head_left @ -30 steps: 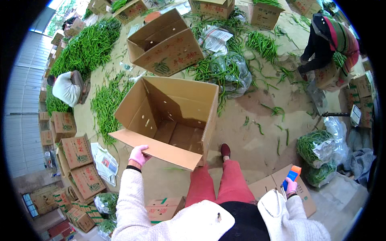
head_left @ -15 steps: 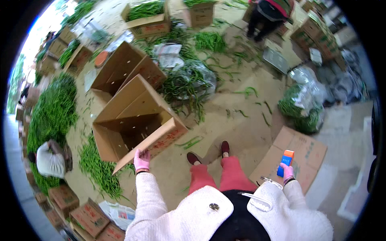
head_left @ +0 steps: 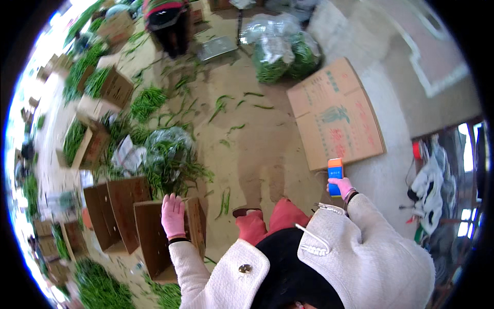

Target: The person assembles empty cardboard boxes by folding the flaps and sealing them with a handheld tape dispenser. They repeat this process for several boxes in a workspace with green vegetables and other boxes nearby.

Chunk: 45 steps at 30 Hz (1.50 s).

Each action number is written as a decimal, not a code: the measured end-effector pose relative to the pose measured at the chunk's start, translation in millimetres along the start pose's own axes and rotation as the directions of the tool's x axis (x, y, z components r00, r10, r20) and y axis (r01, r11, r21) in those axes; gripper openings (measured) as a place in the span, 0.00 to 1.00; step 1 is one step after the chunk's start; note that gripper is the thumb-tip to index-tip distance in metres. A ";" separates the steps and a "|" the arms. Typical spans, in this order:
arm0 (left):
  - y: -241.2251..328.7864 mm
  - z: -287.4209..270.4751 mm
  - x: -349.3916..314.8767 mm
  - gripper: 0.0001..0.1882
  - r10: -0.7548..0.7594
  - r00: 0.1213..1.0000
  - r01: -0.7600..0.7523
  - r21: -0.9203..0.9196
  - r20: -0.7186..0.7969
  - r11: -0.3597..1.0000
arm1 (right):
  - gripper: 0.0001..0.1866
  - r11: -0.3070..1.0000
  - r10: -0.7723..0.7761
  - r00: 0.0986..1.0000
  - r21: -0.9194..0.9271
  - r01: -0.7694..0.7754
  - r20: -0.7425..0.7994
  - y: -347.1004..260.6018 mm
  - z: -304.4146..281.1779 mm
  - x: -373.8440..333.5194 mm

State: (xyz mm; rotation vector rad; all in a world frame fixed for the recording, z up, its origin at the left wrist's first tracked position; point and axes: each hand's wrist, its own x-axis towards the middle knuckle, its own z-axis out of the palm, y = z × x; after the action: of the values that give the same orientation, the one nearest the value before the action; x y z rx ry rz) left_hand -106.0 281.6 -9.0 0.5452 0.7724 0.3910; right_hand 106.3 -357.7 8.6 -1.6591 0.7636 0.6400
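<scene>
My left hand [head_left: 173, 219], in a pink glove, is held flat with its fingers stretched out and nothing in it. Behind it stands an open-topped cardboard box [head_left: 154, 242]; whether the palm touches it I cannot tell. Farther left is a second open cardboard box [head_left: 116, 213]. My right hand [head_left: 340, 186], gloved in pink too, is closed round a small slab-shaped blue object with an orange end [head_left: 335, 174]; its exact kind is unclear. Just beyond that hand, flattened cardboard boxes [head_left: 337, 113] lie stacked on the floor.
Long green peppers in a clear plastic bag [head_left: 170, 147] spill over the floor at left. Full clear bags [head_left: 285, 56] stand beyond the flat cardboard. A person [head_left: 167, 26] bends over at the far left, near a grey metal tray [head_left: 217, 49]. Filled boxes [head_left: 90, 141] line the left.
My view has swung right, toward the flattened boxes. My left hand has let go of the box's edge and straightened its fingers. My right hand still holds the blue and orange object.
</scene>
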 end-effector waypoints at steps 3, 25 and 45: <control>-15.4 150.0 -30.3 0.19 -0.026 0.908 -0.057 0.184 0.417 0.981 | 0.13 0.998 0.008 1.000 0.067 -0.007 -0.008 45.2 -25.2 -18.2; -210.0 605.5 -344.3 0.05 -0.178 -0.577 0.537 0.535 0.797 0.652 | 0.13 0.904 -0.342 0.899 -0.357 0.235 -0.275 233.3 -201.2 -35.3; -237.7 675.2 -286.5 0.07 -0.250 -0.630 0.570 0.657 0.735 0.494 | 0.11 0.667 0.429 0.848 0.742 -0.065 -0.311 162.9 -152.1 -62.2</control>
State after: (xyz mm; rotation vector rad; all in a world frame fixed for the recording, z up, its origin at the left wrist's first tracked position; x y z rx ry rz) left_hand 238.6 -269.7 405.5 -0.0513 -0.8643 -1.1080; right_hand -56.2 -520.8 -14.5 -0.9615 1.4152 0.0623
